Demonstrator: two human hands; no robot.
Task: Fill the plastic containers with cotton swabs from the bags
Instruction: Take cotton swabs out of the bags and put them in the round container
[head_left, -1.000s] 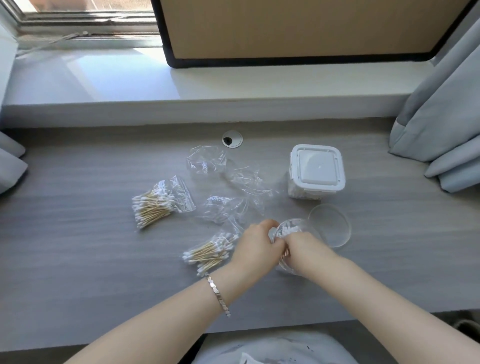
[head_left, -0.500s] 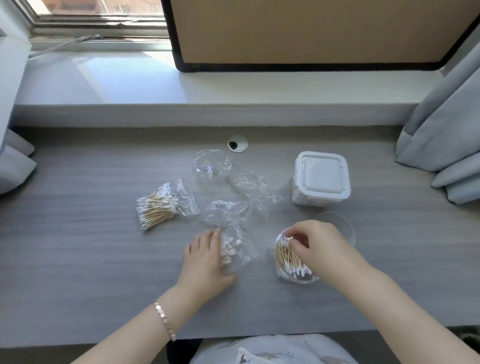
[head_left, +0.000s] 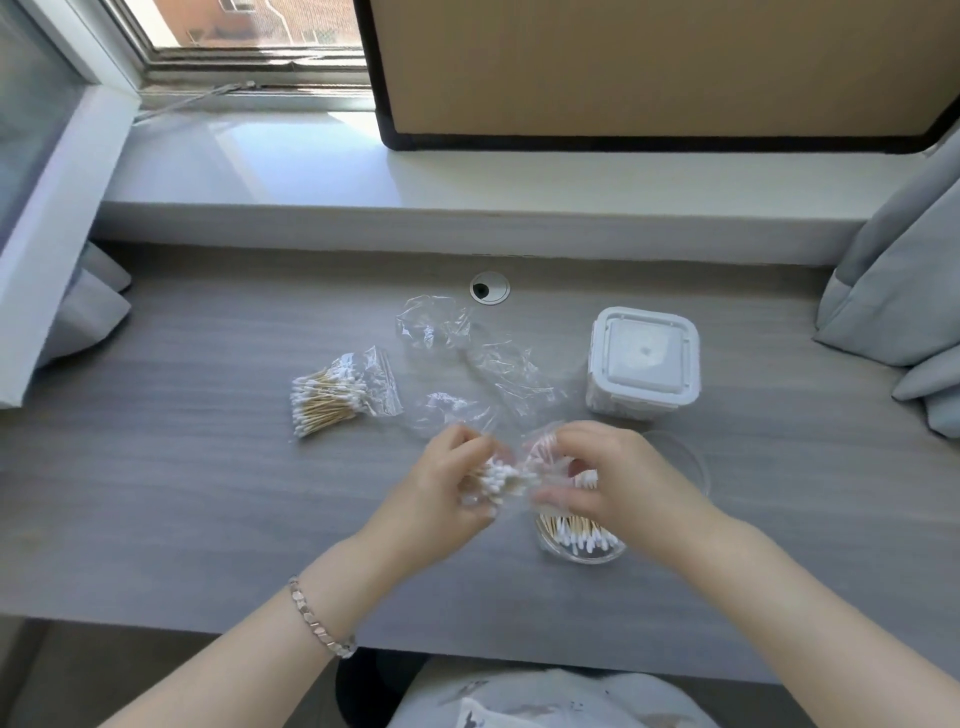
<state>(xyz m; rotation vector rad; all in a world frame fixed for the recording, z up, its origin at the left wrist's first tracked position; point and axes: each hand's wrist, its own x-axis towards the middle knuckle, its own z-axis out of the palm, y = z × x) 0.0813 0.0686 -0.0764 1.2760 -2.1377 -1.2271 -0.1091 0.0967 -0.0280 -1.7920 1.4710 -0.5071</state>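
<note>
Both hands met above the near middle of the grey wood-grain table (head_left: 182, 493), holding a small clear bag of cotton swabs (head_left: 503, 475) between them. The left hand (head_left: 447, 493) had its fingers curled round the bundled end, where the white tips bunched together. The right hand (head_left: 623, 478) pinched the loose plastic at the bag's other end with thumb and fingers. The bag was blurred, so whether its mouth was open could not be told.

Just below the right hand stood a round clear container (head_left: 579, 540), partly filled with swabs lying with their white tips toward the near rim. A clear round lid (head_left: 693, 462) lay flat on the table just beyond it, partly hidden by the right hand. Farther back stood a square white container (head_left: 644, 361) with its lid on.

To the left, well apart from the hands, a second bag of swabs (head_left: 337, 395) lay on its side, the sticks spilling out of its open end. Crumpled empty bags (head_left: 511, 374) were scattered between it and the square container. A round cable grommet (head_left: 489, 287) sat in the table near the far edge. A metal bracelet (head_left: 322, 618) circled the left wrist, and a grey curtain (head_left: 893, 291) hung at the right.
</note>
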